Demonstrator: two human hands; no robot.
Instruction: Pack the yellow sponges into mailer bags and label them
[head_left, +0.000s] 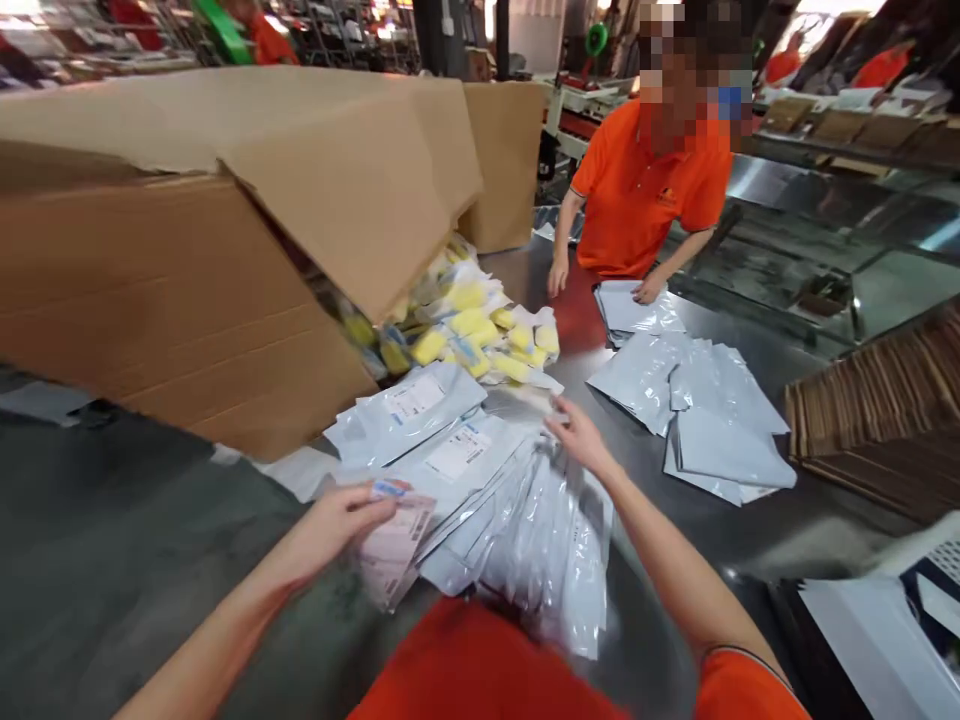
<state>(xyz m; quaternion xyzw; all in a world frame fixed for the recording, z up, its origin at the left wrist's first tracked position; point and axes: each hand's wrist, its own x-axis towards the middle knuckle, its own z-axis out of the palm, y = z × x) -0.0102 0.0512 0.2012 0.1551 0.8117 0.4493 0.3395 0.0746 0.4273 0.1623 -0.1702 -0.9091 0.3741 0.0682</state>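
Observation:
My left hand pinches the top edge of a thin, see-through packet with a pinkish printed label and a blue strip at its top. Beside it, grey-white poly mailers with shipping labels lie in an overlapping stack on the metal table. My right hand is over the far right end of that stack, palm down, with fingers slightly apart and nothing visible in them. Just beyond its fingertips lies a heap of small yellow and white packets; whether the fingertips touch it I cannot tell.
A large cardboard box lies at left, the packets spilling from its opening. Across the table, a co-worker in orange has one hand on mailers. More mailers and stacked flat cardboard are at right.

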